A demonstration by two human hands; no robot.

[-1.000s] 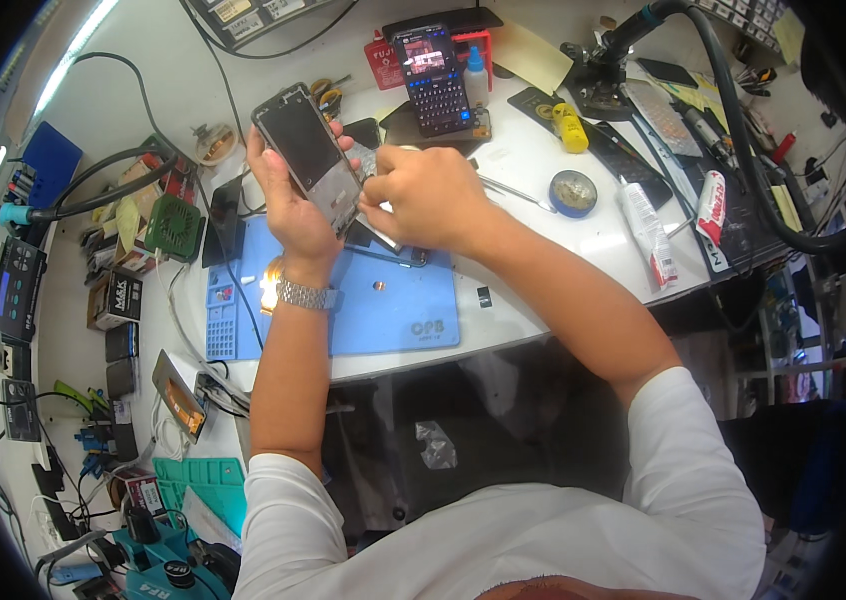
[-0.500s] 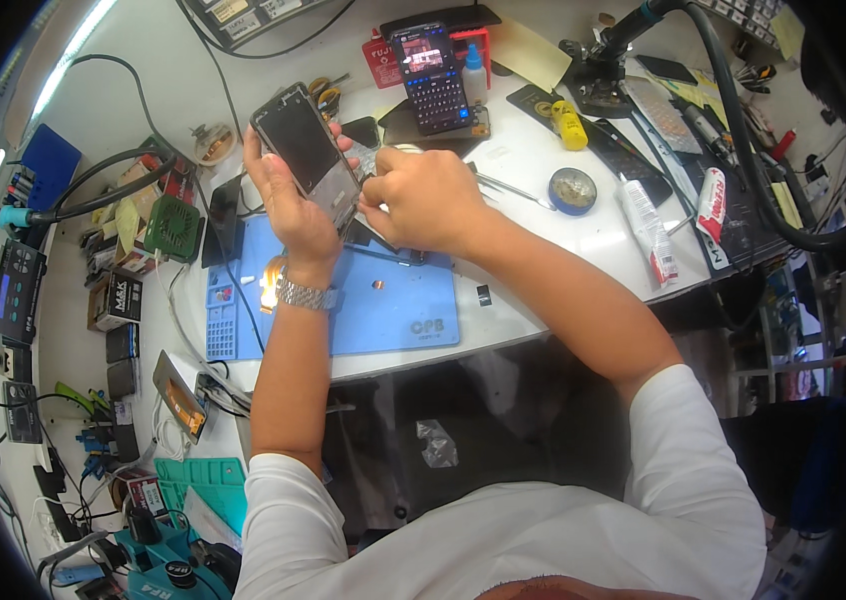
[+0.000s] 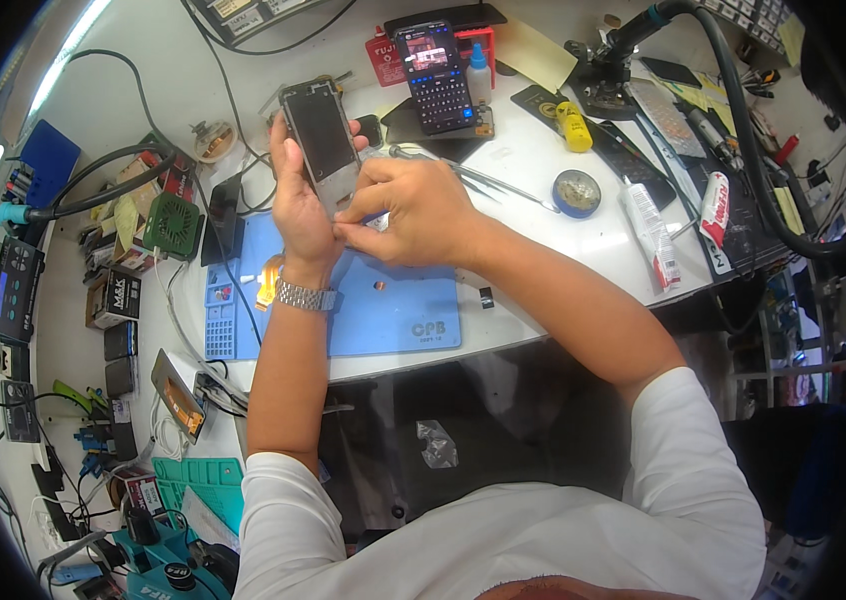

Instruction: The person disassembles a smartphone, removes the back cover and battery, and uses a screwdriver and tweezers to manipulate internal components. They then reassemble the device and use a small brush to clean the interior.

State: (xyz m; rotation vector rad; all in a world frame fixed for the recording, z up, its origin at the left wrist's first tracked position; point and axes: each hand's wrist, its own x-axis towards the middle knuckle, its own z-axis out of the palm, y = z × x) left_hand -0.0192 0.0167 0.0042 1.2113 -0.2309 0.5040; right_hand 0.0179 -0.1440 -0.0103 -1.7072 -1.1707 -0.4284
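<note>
My left hand grips a disassembled phone with a dark rectangular panel in a metal frame, tilted upward above the blue work mat. My right hand is closed in a pinch at the phone's lower end; what its fingertips hold is too small or hidden to make out. An orange flex cable lies by my left wrist. A lit phone showing a keyboard stands behind, and long metal tweezers lie right of my right hand.
At the right are a round tin, tubes, a yellow bottle and a microscope stand with a black hose. Cables, a green device and boxes crowd the left. A teal machine sits at lower left.
The phone in my left hand has moved slightly right and stands more upright. My right hand has shifted down and left along it, toward the lower end.
</note>
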